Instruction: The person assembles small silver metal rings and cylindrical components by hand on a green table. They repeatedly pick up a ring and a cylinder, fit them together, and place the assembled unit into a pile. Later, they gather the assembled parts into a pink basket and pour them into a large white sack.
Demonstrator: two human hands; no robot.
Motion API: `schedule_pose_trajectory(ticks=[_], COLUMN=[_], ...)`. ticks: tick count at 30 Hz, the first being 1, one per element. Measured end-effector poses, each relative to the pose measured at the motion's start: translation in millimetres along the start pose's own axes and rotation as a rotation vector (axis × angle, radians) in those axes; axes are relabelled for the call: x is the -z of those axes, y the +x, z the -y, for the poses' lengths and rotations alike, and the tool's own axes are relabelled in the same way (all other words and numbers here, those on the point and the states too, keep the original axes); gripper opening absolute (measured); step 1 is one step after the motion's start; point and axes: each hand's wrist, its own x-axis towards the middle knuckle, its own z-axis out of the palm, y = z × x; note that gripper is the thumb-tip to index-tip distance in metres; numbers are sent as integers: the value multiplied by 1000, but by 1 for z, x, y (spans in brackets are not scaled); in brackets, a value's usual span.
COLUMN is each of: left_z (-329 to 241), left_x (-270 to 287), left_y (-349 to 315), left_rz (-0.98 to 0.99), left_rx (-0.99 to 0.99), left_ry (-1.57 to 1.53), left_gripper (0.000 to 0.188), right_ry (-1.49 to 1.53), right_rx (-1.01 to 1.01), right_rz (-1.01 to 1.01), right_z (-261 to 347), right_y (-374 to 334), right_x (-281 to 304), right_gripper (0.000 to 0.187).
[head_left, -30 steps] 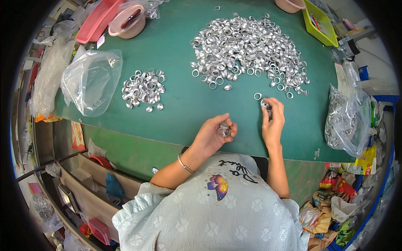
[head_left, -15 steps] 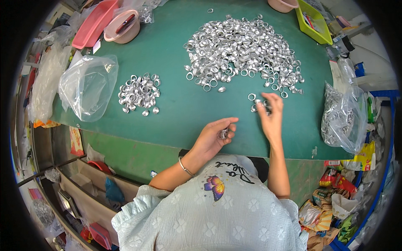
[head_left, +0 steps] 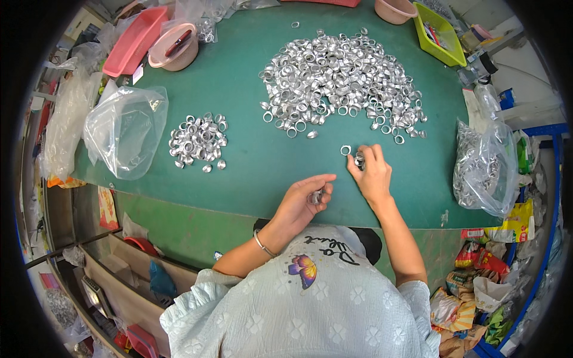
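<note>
My left hand [head_left: 302, 200] is held over the table's near edge with its fingers curled round a few silver metal rings [head_left: 315, 197]. My right hand [head_left: 372, 176] lies on the green tabletop, thumb and fingers closing on some loose metal rings [head_left: 359, 160]. Just left of those fingertips lies a single ring [head_left: 345, 150]. Beyond my hands spreads a large heap of the same rings [head_left: 340, 74]. A smaller pile of rings [head_left: 200, 140] sits to the left.
A clear plastic bag [head_left: 128, 134] stands at the left. A bag of rings [head_left: 477, 170] lies at the table's right edge. Far left are a red tray [head_left: 137, 39] and a pink bowl [head_left: 182, 56] with a red-and-black tool on it; a yellow-green basket [head_left: 444, 51] stands far right.
My right hand has come slightly nearer and to the left, its fingers closing round loose rings that it was hovering over. My left hand stays nearly still, keeping its rings.
</note>
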Motion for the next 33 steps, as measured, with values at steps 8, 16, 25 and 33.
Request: schedule_pose_trajectory(ticks=[8, 16, 25, 33], left_z=[-1, -5, -18, -24], left_x=[0, -13, -6, 4], left_y=[-1, -4, 5, 4], left_rz=[-1, -103, 134, 258], left_rx=[-22, -311, -402, -124], left_ry=[13, 483, 873, 16], left_gripper=[27, 29, 32, 38], right_ry=[2003, 1859, 1430, 1704], right_rx=[-1098, -1176, -956, -968], right_rz=[21, 421, 628, 542], right_z=[3, 41, 61, 52], right_y=[12, 4, 3, -2], right_x=[26, 36, 45, 44], right_gripper=[28, 26, 23, 36])
